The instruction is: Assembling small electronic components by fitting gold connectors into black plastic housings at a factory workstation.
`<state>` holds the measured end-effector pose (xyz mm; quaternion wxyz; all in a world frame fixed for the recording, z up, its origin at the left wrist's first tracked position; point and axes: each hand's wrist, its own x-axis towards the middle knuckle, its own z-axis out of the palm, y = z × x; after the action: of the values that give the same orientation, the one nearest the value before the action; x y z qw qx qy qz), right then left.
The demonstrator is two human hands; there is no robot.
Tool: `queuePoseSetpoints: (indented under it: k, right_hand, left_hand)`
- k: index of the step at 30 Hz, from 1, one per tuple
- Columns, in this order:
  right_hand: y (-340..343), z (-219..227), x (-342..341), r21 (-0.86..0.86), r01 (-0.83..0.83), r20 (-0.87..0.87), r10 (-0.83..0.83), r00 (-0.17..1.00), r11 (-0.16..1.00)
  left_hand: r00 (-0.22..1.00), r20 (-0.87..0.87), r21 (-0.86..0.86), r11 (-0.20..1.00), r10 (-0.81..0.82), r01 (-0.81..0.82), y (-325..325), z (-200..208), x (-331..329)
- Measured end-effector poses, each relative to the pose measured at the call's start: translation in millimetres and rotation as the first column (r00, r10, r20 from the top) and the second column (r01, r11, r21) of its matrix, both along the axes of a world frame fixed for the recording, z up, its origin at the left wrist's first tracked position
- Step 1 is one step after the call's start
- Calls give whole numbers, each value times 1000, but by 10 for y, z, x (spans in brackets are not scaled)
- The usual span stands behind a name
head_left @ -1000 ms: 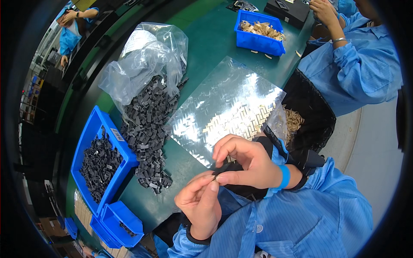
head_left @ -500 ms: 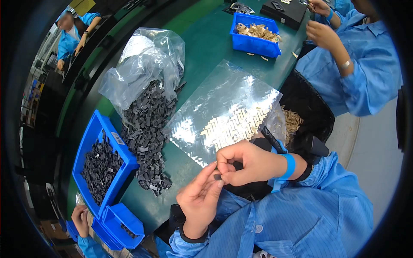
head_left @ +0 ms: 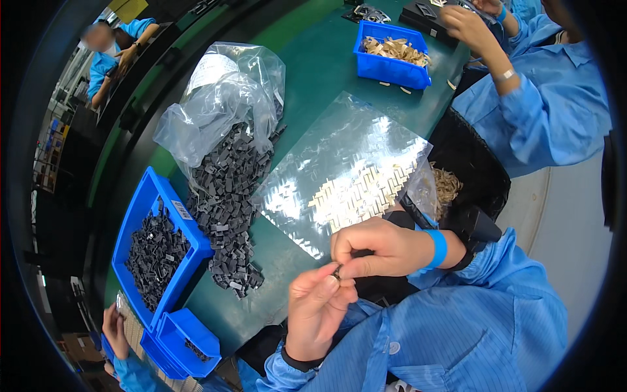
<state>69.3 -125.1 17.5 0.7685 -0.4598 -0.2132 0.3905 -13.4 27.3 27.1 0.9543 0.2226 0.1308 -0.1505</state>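
Note:
My left hand (head_left: 319,307) and my right hand (head_left: 385,249) meet in front of my body, fingertips together. Between them is a small dark piece (head_left: 336,272), pinched by thumb and finger of the left hand. The right thumb and fingers also close at this piece, which they partly cover. Just beyond my hands lies a clear plastic sheet (head_left: 339,130) bearing rows of small beige strips (head_left: 359,196). To the left of it spreads a heap of small dark grey rectangular pieces (head_left: 228,196), spilling from a clear plastic bag (head_left: 222,104).
A large blue bin (head_left: 196,238) of dark pieces stands left, with a smaller blue bin (head_left: 206,336) nearer. Another blue bin (head_left: 392,73) at the far side holds beige strips. A co-worker's hand (head_left: 467,29) is at far right, another person's hand (head_left: 116,333) at lower left.
My left hand has shifted right and turned, its fingers now curled closer under the piece. The right hand has barely moved. The co-worker's hand at far right has moved left and up.

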Motion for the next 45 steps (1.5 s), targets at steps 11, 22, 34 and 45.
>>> queuePoseSetpoints:
  k: [11,22,34,45]
  right_hand:
    - [-218,-1,191,-37,33,17,-32,999,999]
    - [-221,-338,20,-67,64,50,-61,997,996]
    - [-172,-156,24,-126,79,108,-65,992,989]
    - [-76,-65,113,-36,36,162,-30,986,999]
  left_hand:
    - [804,567,674,459,181,-579,545,360,35]
    - [909,413,898,-190,48,-398,879,373,39]
    - [979,-158,244,966,126,-84,-149,-130,122]
    - [978,-11,290,936,210,-198,-332,-288,191]
